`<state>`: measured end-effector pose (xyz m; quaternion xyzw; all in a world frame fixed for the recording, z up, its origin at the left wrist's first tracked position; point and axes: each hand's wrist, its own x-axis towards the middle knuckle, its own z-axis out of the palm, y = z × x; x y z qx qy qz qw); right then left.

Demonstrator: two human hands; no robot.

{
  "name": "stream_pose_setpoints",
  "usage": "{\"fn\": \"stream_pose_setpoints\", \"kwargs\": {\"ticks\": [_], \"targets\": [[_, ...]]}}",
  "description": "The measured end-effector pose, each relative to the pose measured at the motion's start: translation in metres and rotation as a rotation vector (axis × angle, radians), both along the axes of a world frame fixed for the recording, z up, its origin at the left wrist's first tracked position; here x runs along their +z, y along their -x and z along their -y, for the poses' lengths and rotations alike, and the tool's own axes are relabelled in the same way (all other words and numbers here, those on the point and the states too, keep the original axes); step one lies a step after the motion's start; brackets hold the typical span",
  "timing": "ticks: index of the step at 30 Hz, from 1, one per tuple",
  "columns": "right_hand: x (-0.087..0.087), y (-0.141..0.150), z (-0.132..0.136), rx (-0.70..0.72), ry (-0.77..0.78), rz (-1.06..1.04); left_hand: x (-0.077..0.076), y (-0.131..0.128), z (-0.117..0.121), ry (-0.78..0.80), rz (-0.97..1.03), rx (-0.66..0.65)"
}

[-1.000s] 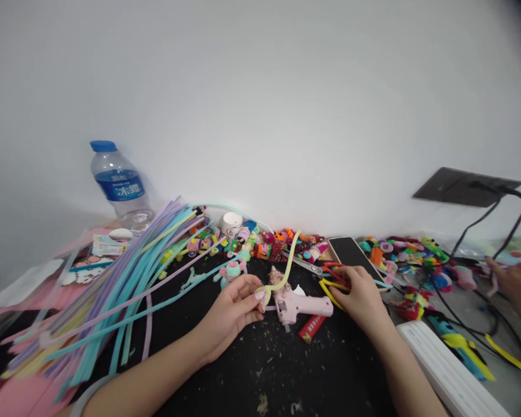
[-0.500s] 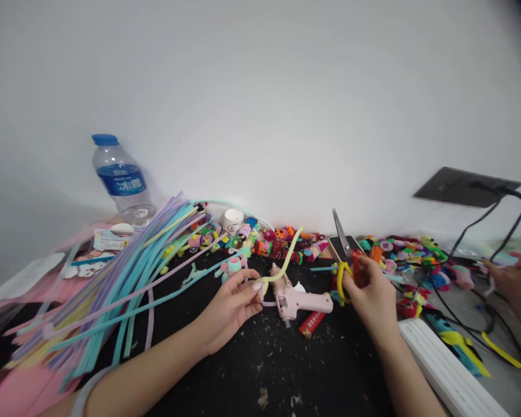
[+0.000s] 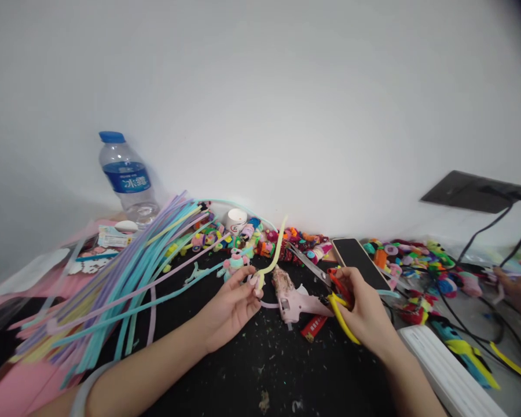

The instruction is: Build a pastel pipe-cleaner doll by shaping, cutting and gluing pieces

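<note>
Pale yellow and fuzzy, a pipe cleaner (image 3: 280, 240) curves upward near the centre, above a black work surface (image 3: 243, 376). The person's left hand (image 3: 232, 301) holds its lower end, thumb and fingertips pinched together around it. The right hand (image 3: 367, 310) has its fingers curled around the red and yellow handles of scissors (image 3: 312, 267), blades pointing up and to the left; whether the fingers pass through the loops, I cannot tell. Between the hands lies a pink glue gun (image 3: 301, 302), with a small red object (image 3: 314, 328) just beside its handle. Behind the left hand sits a pink and mint fuzzy figure (image 3: 235, 265). Farther left, a loose bundle of pastel pipe cleaners (image 3: 125, 286) fans out before a blue-capped bottle (image 3: 130, 179). A dark-screened phone (image 3: 358, 260) lies behind the right hand; at the far right edge is another person's hand (image 3: 516, 286)
</note>
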<state>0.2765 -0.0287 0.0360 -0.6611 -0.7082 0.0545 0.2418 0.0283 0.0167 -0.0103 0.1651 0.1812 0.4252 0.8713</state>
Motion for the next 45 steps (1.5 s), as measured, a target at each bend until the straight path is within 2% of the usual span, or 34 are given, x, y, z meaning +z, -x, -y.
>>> {"fn": "stream_pose_setpoints", "kwargs": {"ticks": [4,11,19,26,45], "targets": [[0.003,0.002,0.005,0.09,0.044,0.108,0.001,0.001,0.0,0.009,0.019,0.003],[0.007,0.016,0.008,0.183,0.183,0.13,0.003,0.0,-0.001,0.035,-0.024,0.025],[0.006,0.027,0.007,0.235,0.186,0.107,0.004,-0.001,0.004,-0.064,-0.065,-0.061],[0.005,0.029,0.007,0.257,0.19,0.06,0.002,-0.002,0.005,-0.09,-0.082,-0.125],[0.003,0.029,0.009,0.295,0.234,0.031,0.001,-0.002,0.004,-0.102,-0.113,-0.114]]}}
